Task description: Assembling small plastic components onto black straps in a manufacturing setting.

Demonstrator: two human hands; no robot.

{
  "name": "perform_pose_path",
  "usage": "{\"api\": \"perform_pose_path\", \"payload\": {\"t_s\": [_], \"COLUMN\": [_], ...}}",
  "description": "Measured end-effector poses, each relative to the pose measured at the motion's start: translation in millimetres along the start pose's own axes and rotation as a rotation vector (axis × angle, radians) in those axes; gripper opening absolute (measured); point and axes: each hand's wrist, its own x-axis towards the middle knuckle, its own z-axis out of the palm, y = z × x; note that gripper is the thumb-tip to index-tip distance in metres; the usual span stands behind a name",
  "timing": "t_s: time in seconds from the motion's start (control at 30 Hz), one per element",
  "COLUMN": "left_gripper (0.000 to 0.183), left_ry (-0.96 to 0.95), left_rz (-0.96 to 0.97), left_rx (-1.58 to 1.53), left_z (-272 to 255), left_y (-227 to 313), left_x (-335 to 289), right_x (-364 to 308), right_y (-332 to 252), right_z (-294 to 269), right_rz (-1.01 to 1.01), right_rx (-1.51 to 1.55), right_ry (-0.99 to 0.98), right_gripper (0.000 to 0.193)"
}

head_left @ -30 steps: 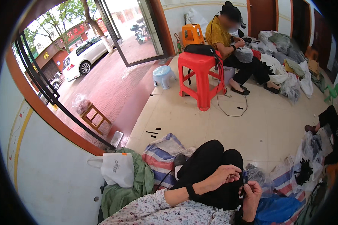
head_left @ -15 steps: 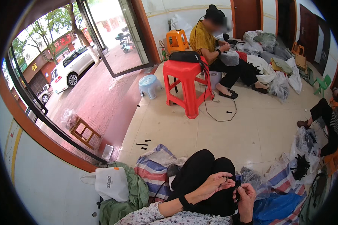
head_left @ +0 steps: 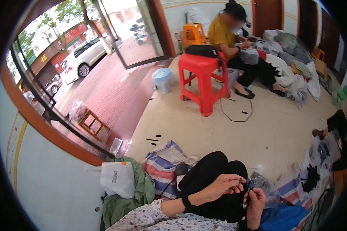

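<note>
My left hand (head_left: 224, 185) is over my knees with its palm side inward. Its fingers bend together at the tips, and a small dark thing shows there, too small to name. Close on its right, my right hand (head_left: 255, 201) pinches a small black piece (head_left: 251, 185) between thumb and fingers. The fingertips of both hands are close together. Under them are my black trouser legs (head_left: 204, 173).
A white bag (head_left: 117, 180) rests on green cloth (head_left: 144, 188) at my left. Striped woven sheeting (head_left: 160, 161) and blue plastic (head_left: 283, 217) lie around me. Ahead stand a red stool (head_left: 202, 79) with a black case (head_left: 202, 51) and a seated person (head_left: 223, 32) handling something.
The whole view has shifted, so the room sits further right and slightly higher. My left fingers have bent more, and their tips have come nearer the right hand, which still holds the black piece.
</note>
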Motion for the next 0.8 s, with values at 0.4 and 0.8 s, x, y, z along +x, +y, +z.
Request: {"api": "perform_pose_path", "payload": {"t_s": [0.4,0.8], "left_gripper": [0.022,0.024], "left_ry": [0.018,0.114], "left_rz": [0.112,0.15], "left_rx": [0.088,0.167], "left_z": [0.2,-13.8], "left_y": [-32.1,-30.3], "left_x": [-2.1,-22.3], "right_x": [-19.7,-26.4], "right_y": [-16.7,-25.9], "right_z": [14.9,38.5], "right_rz": [0.075,0.089], "right_rx": [-0.142,-0.175], "right_ry": [-0.029,-0.15], "right_gripper": [0.005,0.007]}}
